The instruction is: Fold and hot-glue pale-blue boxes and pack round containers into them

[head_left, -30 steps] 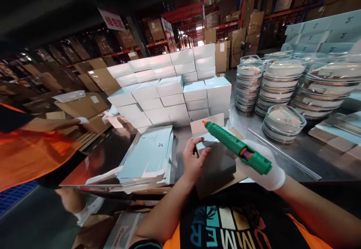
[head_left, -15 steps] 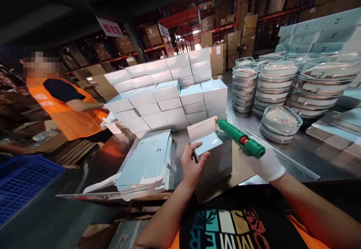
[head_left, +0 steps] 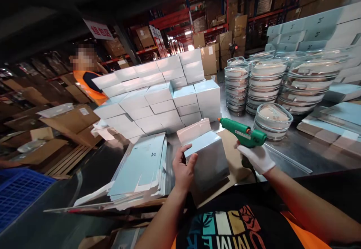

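My bare left hand [head_left: 184,168] grips the left side of a pale blue and grey box [head_left: 210,160], its thumb and fingers at the top edge. The box's flap [head_left: 194,130] stands raised at the far side. In my right hand [head_left: 258,159], which wears a white glove, is a green glue gun [head_left: 244,132]. The gun's orange nozzle points left, to the right of the flap and apart from it. Brown cardboard [head_left: 234,155] lies under the box. Left of my left hand is a stack of flat pale blue sheets [head_left: 138,166].
White boxes [head_left: 158,106] are piled behind the work spot. Clear round containers [head_left: 266,80] stand stacked at right, near a clear stick [head_left: 290,159] on the metal table. A person in an orange vest [head_left: 90,85] stands at back left. A blue crate [head_left: 22,192] is at far left.
The glue gun has moved back to the right, away from the flap, and turned more level. My left hand stays on the box. The person at left now stands farther back, partly behind the white boxes.
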